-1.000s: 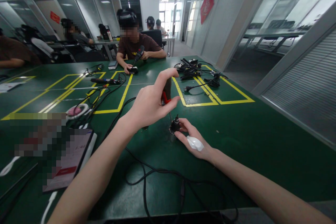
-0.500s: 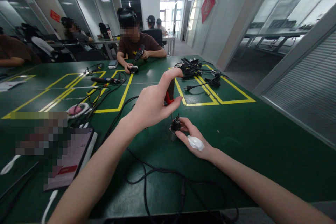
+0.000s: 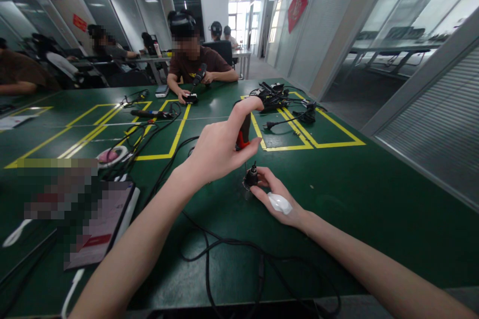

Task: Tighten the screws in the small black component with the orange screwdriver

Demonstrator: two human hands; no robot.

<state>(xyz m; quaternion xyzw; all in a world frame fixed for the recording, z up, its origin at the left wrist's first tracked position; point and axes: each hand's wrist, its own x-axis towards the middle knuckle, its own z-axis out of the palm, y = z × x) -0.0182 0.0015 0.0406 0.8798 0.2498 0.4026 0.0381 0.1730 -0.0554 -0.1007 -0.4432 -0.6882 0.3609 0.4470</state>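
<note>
The left hand (image 3: pixel 220 147) hovered raised, its grip closed on a screwdriver (image 3: pixel 242 135); the right hand (image 3: pixel 275 197) pinched a plug (image 3: pixel 250 178) on the bench (image 3: pixel 374 199).

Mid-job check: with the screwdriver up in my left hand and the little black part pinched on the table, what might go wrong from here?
1. The right hand steadies the small black part with fingertips only; pressing down may tip or spin it.
2. The red-handled screwdriver in the left hand points down beside those fingers, so a slipped tip could jab them.
3. The black cable loops beneath both forearms and could snag, tugging the work.
</note>
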